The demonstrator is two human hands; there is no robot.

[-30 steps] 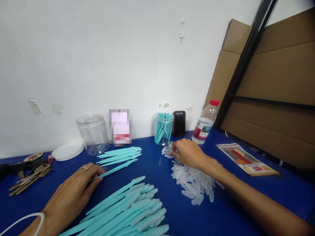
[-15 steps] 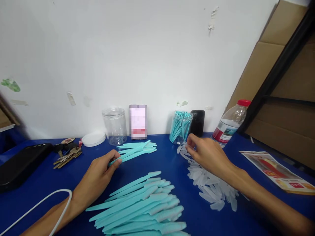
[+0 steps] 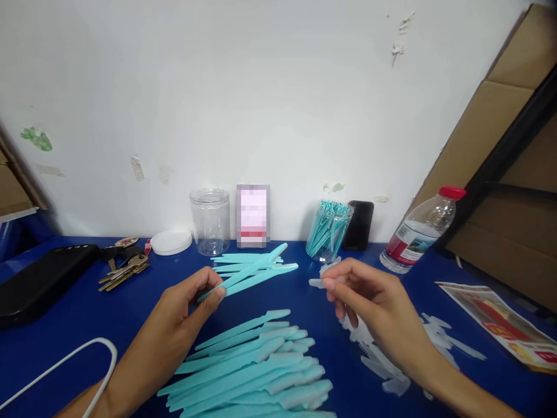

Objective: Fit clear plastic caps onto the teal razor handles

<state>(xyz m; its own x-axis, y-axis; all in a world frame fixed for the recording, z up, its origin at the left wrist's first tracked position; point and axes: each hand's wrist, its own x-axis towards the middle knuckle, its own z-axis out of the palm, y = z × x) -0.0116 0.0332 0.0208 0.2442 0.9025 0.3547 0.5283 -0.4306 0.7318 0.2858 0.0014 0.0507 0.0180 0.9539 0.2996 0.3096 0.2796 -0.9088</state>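
Observation:
Between thumb and fingers, my left hand (image 3: pixel 183 316) grips two teal eyebrow razors (image 3: pixel 261 278), fanned apart with their blade ends pointing right. Across from them, my right hand (image 3: pixel 378 307) pinches a small translucent blade cap (image 3: pixel 316 283), held apart from the razors. Several more razors lie flat on the table (image 3: pixel 313 325) just behind the held pair. A large pile of teal razors (image 3: pixel 248 371) spreads in front, blade ends to the right. Loose translucent caps (image 3: pixel 387 371) are heaped under and around my right hand, which hides part of them.
A clear jar (image 3: pixel 210 226) stands by the wall, with a white lid (image 3: pixel 171 242) beside it. Another jar (image 3: pixel 328 232) is full of teal sticks. Phones, a water bottle (image 3: pixel 418 235), keys (image 3: pixel 126 271), a black case (image 3: pixel 43 284), a leaflet (image 3: pixel 500 325) and a white cable (image 3: pixel 104 342) surround the work.
My right hand has come back toward me from the far cap heap, with a cap now showing in its fingers. My left hand has raised the two razors slightly. The view has shifted a little.

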